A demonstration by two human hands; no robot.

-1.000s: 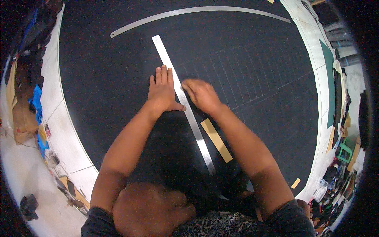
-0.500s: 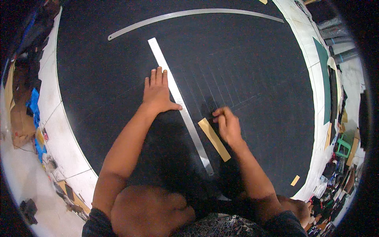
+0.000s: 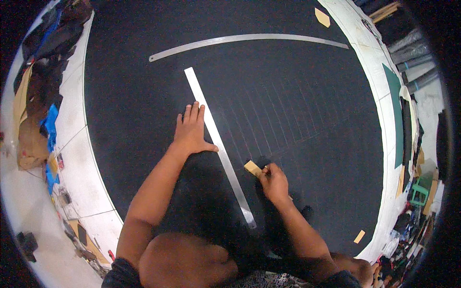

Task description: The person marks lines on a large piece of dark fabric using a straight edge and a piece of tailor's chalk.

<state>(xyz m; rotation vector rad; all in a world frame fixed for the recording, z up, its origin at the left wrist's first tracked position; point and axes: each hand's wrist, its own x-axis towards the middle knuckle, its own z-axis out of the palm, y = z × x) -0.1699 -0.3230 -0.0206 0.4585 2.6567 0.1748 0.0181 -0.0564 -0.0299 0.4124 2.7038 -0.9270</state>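
Note:
My left hand (image 3: 190,133) lies flat with fingers spread, pressing along the left edge of a long straight metal ruler (image 3: 214,137) on black cloth (image 3: 144,110). Its thumb rests on the ruler. To the right of the ruler, my right hand (image 3: 275,184) is closed in a pinch. A tan card strip (image 3: 252,167) lies beneath it; only the upper end and a small bit near the wrist show. What the fingertips pinch is too small to make out. Thin pale parallel lines run across the cloth beyond this hand.
A curved metal ruler (image 3: 249,38) lies farther off on the cloth. Small tan card pieces sit at far right (image 3: 322,18) and near right (image 3: 359,236). White tiles (image 3: 103,187) border the cloth. Clutter, with a green plastic stool (image 3: 419,192), lines the right side.
My right hand has moved over the card strip, which now lies at a different angle and is mostly covered. My left hand stays on the ruler. The whole view has shifted somewhat.

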